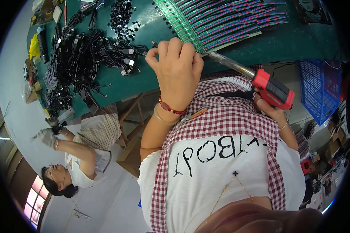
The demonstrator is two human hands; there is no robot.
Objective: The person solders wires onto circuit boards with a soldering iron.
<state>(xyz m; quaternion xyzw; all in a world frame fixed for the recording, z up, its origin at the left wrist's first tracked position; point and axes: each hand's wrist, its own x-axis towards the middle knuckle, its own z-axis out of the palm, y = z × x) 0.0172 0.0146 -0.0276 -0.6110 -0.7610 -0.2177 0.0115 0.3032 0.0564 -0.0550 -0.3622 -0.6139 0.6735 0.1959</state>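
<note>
My left hand (175, 64) is over the near edge of the row of green circuit boards (182, 27), its fingers curled down and their tips hidden. Whatever they pinch cannot be made out; a dark cable end shows beside the little finger. Pink, black and blue wires (237, 23) run rightward from the boards in neat rows. My right hand (271, 110) is closed round the red and black handle of a soldering iron (273, 89). Its long metal barrel points up and left, with the tip by my left thumb at the boards' edge.
A heap of black cables with plugs (85, 58) lies left on the green table (151, 15). Small black parts (122, 17) sit behind it. A blue plastic crate (312, 89) stands at right. Another person in gloves (82, 155) works at lower left, near a wooden stool (132, 116).
</note>
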